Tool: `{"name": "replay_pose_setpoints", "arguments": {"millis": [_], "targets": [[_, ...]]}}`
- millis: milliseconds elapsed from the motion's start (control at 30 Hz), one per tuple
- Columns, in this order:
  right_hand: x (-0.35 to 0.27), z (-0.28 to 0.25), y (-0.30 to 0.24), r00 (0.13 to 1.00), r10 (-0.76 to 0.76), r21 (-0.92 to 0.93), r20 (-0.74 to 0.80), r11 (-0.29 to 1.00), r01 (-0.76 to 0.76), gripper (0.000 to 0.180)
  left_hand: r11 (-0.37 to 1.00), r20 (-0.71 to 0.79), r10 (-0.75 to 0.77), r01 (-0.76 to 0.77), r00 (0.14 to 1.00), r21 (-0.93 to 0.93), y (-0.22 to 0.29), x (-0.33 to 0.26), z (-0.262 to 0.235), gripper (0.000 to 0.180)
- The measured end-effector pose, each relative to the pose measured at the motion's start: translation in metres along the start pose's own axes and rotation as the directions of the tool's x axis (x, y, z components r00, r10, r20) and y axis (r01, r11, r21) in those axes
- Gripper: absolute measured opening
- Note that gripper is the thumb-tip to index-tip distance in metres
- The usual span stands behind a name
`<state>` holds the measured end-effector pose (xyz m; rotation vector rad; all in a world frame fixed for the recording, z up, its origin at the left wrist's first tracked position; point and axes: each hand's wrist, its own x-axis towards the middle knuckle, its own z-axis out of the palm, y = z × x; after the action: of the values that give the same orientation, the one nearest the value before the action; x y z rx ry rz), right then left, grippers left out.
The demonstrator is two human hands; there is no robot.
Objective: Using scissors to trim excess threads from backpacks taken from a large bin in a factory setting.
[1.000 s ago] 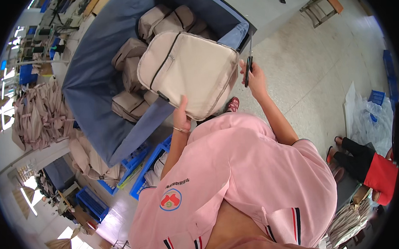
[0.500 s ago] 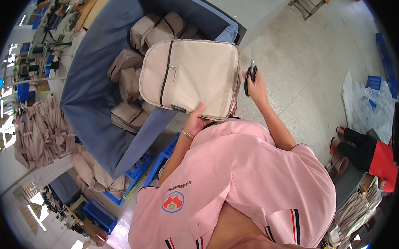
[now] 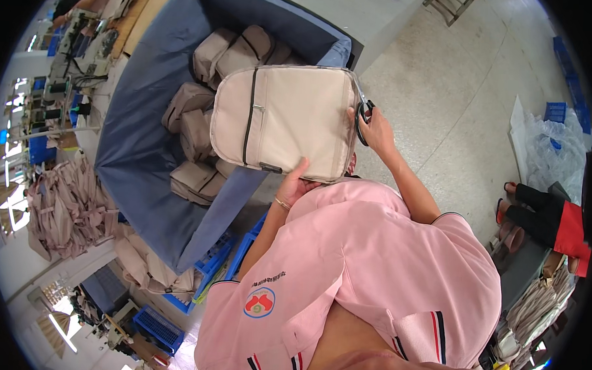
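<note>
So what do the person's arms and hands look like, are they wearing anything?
The person wears a pink short-sleeved shirt with a round red and blue badge and dark and red stripes on the sleeve edges. Both forearms are bare. The left hand has a thin bracelet at the wrist. The right hand shows no gloves or rings.
</note>
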<state>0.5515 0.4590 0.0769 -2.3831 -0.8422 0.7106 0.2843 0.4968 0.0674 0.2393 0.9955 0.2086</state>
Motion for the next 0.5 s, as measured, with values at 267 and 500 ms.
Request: {"name": "replay_pose_setpoints", "arguments": {"millis": [267, 500], "targets": [[0.001, 0.005, 0.008, 0.994, -0.078, 0.01, -0.076, 0.997, 0.079, 0.078, 1.0, 0.021, 0.003, -0.003, 1.0, 0.017, 0.002, 0.001, -0.005, 0.053], [0.0, 0.0, 0.014, 0.978, -0.186, 0.023, -0.089, 0.982, 0.189, 0.069, 1.0, -0.009, 0.011, -0.011, 1.0, 0.024, 0.0, 0.001, -0.004, 0.051]]}}
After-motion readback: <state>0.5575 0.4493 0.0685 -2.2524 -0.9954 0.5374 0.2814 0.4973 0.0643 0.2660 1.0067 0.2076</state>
